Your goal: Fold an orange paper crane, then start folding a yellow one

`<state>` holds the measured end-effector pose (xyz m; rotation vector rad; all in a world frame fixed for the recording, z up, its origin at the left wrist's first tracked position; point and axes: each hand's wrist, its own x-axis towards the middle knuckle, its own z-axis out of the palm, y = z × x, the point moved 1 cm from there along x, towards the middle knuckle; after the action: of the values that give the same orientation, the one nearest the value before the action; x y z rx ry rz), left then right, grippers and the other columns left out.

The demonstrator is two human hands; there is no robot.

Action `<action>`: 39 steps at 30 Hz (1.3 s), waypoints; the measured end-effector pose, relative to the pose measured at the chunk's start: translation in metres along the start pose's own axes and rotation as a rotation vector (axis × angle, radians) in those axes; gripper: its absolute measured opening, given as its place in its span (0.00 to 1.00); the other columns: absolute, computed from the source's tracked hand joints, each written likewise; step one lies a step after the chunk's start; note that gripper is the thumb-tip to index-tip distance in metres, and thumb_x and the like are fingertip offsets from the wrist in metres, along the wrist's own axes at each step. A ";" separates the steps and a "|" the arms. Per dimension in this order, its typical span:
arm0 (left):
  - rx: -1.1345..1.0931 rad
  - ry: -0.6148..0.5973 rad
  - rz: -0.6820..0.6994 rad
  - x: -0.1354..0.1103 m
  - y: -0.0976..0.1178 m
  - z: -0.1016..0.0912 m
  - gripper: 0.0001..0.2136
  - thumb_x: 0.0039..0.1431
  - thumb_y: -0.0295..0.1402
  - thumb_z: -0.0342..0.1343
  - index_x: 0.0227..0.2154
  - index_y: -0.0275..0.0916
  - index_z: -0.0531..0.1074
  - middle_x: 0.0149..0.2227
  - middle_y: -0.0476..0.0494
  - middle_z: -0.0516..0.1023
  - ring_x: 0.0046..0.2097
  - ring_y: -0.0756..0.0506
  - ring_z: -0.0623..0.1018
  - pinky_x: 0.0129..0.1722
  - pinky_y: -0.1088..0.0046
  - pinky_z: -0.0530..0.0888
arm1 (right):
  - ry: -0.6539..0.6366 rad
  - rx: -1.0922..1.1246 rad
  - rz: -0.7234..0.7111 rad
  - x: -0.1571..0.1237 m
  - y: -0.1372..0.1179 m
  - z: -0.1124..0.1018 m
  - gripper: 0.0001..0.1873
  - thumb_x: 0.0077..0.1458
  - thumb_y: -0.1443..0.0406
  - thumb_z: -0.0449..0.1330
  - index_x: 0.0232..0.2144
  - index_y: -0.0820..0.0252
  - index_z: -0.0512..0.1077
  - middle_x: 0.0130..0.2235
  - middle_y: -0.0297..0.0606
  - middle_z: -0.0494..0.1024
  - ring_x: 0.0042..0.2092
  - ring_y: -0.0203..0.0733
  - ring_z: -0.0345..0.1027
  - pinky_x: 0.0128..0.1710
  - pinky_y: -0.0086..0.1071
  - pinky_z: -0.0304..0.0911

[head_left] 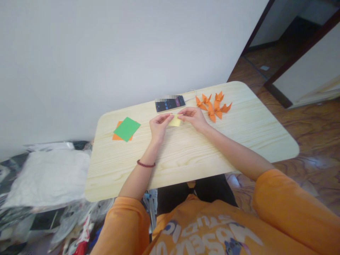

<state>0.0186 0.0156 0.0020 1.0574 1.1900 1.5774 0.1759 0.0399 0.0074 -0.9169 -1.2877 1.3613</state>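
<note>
A small folded piece of yellow paper (175, 121) is held between my two hands over the middle of the table. My left hand (160, 125) pinches its left edge between thumb and fingers. On the other side, my right hand (195, 117) grips the upper right edge with its fingertips. Several folded orange paper cranes (211, 110) lie to the right, just beyond my right hand. Off to the left, a green square sheet of paper (127, 129) rests turned on top of an orange sheet (117, 136).
A phone (170, 103) with a lit timer screen lies behind my hands, with a white cable (196, 92) near it. The light wooden table (186, 159) stands against a white wall. Bags and a white cloth-like item (53, 177) are piled at the left.
</note>
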 end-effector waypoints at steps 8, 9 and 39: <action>0.010 0.007 0.010 0.000 0.000 -0.001 0.12 0.36 0.39 0.71 0.23 0.39 0.79 0.28 0.46 0.81 0.31 0.48 0.79 0.35 0.70 0.76 | -0.002 0.008 0.002 0.000 0.003 0.000 0.19 0.32 0.55 0.73 0.25 0.61 0.76 0.24 0.33 0.74 0.27 0.33 0.64 0.28 0.30 0.61; 0.013 0.005 0.009 0.000 0.000 -0.002 0.12 0.36 0.39 0.71 0.24 0.39 0.79 0.28 0.46 0.81 0.31 0.48 0.79 0.35 0.70 0.76 | -0.004 0.006 0.001 0.000 0.003 0.000 0.19 0.32 0.55 0.73 0.25 0.61 0.76 0.25 0.33 0.74 0.27 0.33 0.64 0.29 0.30 0.61; 0.021 0.007 0.023 0.000 0.001 -0.001 0.11 0.37 0.39 0.70 0.23 0.39 0.79 0.26 0.46 0.81 0.29 0.49 0.78 0.33 0.72 0.75 | 0.025 0.043 0.006 0.000 0.001 0.002 0.19 0.28 0.56 0.74 0.23 0.61 0.76 0.24 0.33 0.76 0.27 0.34 0.67 0.32 0.31 0.66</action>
<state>0.0171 0.0152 0.0031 1.0832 1.2053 1.5909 0.1739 0.0396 0.0071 -0.9063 -1.2332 1.3723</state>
